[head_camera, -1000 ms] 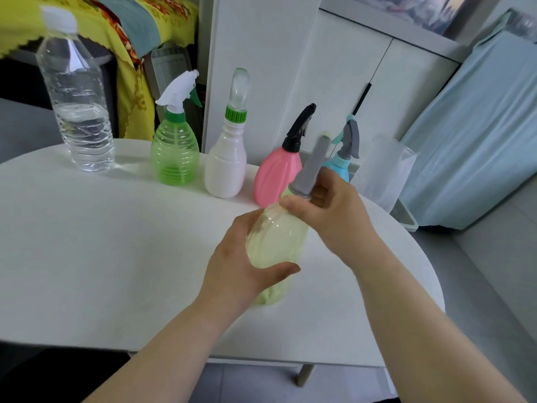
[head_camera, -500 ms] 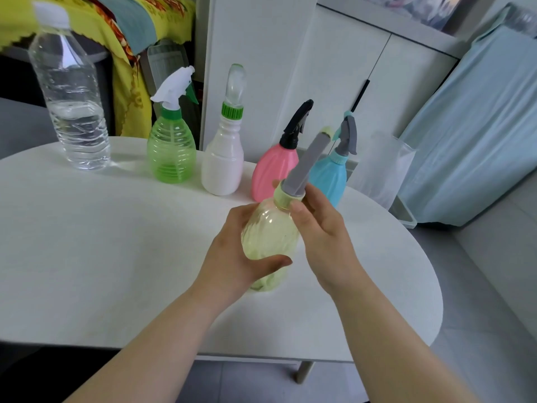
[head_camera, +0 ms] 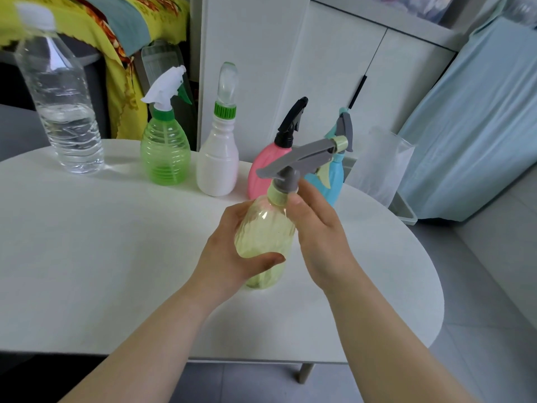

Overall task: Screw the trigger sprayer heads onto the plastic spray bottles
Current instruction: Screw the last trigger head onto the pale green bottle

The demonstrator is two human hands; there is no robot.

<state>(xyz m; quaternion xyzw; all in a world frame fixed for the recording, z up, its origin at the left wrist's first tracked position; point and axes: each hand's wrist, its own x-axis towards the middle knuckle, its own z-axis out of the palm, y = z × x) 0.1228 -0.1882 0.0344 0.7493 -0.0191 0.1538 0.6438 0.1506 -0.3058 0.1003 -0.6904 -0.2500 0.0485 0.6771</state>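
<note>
The left hand [head_camera: 229, 257] wraps the ribbed, translucent yellow bottle [head_camera: 263, 237] on the smooth white table [head_camera: 101, 257]; the right hand [head_camera: 316, 231] pinches its collar under the grey sprayer [head_camera: 299, 158].

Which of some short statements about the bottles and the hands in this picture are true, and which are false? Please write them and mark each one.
1. The left hand holds the yellow spray bottle by its body. True.
2. The gray trigger sprayer sits on the yellow bottle's neck. True.
3. The pink spray bottle has a white sprayer. False: its sprayer is black.
4. The water bottle lies on its side. False: it stands upright on the white table.
5. The right hand touches the collar under the sprayer. True.
</note>
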